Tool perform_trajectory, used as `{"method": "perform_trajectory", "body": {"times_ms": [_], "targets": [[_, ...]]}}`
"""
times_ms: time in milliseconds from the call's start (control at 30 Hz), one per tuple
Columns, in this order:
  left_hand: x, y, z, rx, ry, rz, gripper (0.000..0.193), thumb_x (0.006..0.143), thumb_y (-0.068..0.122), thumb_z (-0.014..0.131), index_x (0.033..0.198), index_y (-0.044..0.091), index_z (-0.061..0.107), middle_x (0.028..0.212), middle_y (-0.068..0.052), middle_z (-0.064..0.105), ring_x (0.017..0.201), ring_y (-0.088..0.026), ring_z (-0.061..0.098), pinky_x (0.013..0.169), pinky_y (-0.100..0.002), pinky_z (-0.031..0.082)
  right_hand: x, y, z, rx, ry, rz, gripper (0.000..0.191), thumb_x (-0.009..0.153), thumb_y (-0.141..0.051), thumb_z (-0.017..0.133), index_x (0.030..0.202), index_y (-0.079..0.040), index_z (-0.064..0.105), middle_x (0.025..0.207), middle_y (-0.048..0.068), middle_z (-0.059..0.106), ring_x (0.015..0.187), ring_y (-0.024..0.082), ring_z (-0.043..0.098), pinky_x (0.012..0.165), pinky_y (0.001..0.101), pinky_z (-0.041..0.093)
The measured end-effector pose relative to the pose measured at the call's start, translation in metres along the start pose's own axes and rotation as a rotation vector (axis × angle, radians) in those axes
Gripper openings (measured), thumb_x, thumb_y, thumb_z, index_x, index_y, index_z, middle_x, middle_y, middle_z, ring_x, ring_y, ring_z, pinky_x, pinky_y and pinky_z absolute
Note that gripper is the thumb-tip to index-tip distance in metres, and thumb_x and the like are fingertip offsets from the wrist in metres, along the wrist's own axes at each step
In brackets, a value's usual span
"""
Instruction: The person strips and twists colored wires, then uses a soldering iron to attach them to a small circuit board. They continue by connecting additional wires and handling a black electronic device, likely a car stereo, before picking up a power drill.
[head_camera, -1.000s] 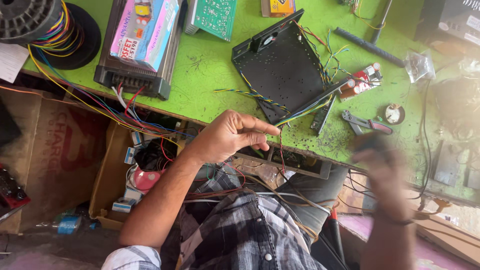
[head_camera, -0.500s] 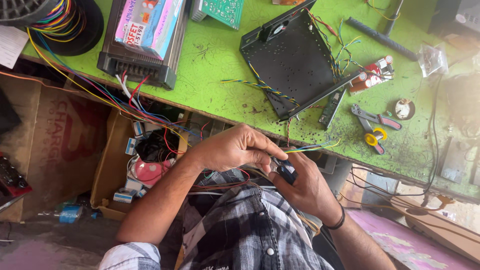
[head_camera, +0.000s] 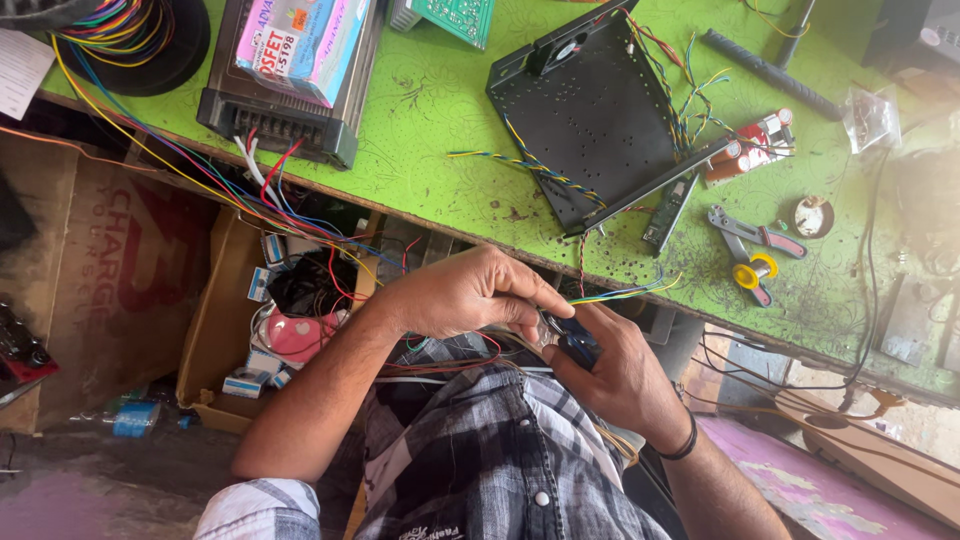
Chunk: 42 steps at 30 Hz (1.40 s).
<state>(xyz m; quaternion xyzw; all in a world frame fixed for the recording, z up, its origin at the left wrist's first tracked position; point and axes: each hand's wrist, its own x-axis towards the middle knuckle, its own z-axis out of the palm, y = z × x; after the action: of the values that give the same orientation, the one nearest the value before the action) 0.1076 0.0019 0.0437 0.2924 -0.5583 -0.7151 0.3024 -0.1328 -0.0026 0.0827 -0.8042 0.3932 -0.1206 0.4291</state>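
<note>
Green workbench, black metal plate, pliers, wires crossing hands

**One head-worn view, looking straight down**

There is a single camera, worn on the person's head and tilted steeply downward over the chest. The checked shirt fills the bottom edge, very near the lens. Both forearms run up from there to the left hand and right hand at mid-frame, close by. Beyond them the green table crosses the upper frame slantwise, farther off. No second view exists to share ground with it.
</note>
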Motion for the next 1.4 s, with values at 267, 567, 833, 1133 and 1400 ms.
{"method": "perform_trajectory", "body": {"times_ms": [267, 567, 833, 1133, 1400], "targets": [[0.002, 0.000, 0.001, -0.049, 0.013, -0.014, 0.035, 0.096, -0.004, 0.063, 0.130, -0.001, 0.069, 0.105, -0.010, 0.078, 0.090, -0.012, 0.076, 0.087, -0.028, 0.062, -0.001, 0.005, 0.011, 0.038, 0.031, 0.163, 0.028, 0.083, -0.013, 0.076, 0.107, 0.000, 0.071, 0.069, 0.015, 0.064, 0.056, 0.026, 0.060, 0.056, 0.0380, 0.048], [-0.009, 0.027, 0.000, 0.324, 0.125, 0.399, 0.032, 0.090, -0.003, 0.071, 0.121, 0.004, 0.075, 0.118, -0.013, 0.073, 0.108, -0.027, 0.071, 0.095, -0.035, 0.056, -0.052, 0.023, -0.038, -0.091, 0.286, 0.078, 0.034, 0.078, -0.009, 0.078, 0.110, -0.003, 0.069, 0.093, 0.010, 0.073, 0.085, 0.021, 0.069, 0.077, 0.0395, 0.053], [0.063, 0.044, -0.024, 0.302, 0.769, 0.722, 0.013, 0.103, 0.009, 0.073, 0.116, 0.011, 0.075, 0.112, -0.008, 0.078, 0.100, -0.016, 0.077, 0.091, -0.033, 0.067, -0.046, 0.202, -0.103, -0.472, 1.103, 0.324, 0.024, 0.096, -0.007, 0.078, 0.114, 0.001, 0.064, 0.109, 0.014, 0.064, 0.097, 0.028, 0.062, 0.087, 0.0421, 0.051], [0.144, -0.012, -0.064, 0.166, 0.639, 0.210, 0.014, 0.092, 0.010, 0.080, 0.102, 0.000, 0.082, 0.081, -0.005, 0.077, 0.068, -0.007, 0.061, 0.063, -0.024, 0.051, -0.051, 0.227, -0.098, -0.548, 0.990, 0.378, 0.049, 0.094, -0.029, 0.082, 0.129, -0.002, 0.061, 0.123, 0.016, 0.062, 0.124, 0.037, 0.055, 0.111, 0.0516, 0.035], [0.148, -0.036, -0.084, 0.426, 0.924, 0.394, 0.019, 0.094, 0.009, 0.077, 0.110, -0.001, 0.075, 0.108, -0.010, 0.077, 0.084, -0.008, 0.072, 0.075, -0.024, 0.059, -0.050, 0.232, -0.098, -0.648, 0.963, 0.406, 0.053, 0.099, -0.037, 0.078, 0.133, 0.000, 0.061, 0.133, 0.020, 0.060, 0.132, 0.041, 0.050, 0.113, 0.0538, 0.032]]}}
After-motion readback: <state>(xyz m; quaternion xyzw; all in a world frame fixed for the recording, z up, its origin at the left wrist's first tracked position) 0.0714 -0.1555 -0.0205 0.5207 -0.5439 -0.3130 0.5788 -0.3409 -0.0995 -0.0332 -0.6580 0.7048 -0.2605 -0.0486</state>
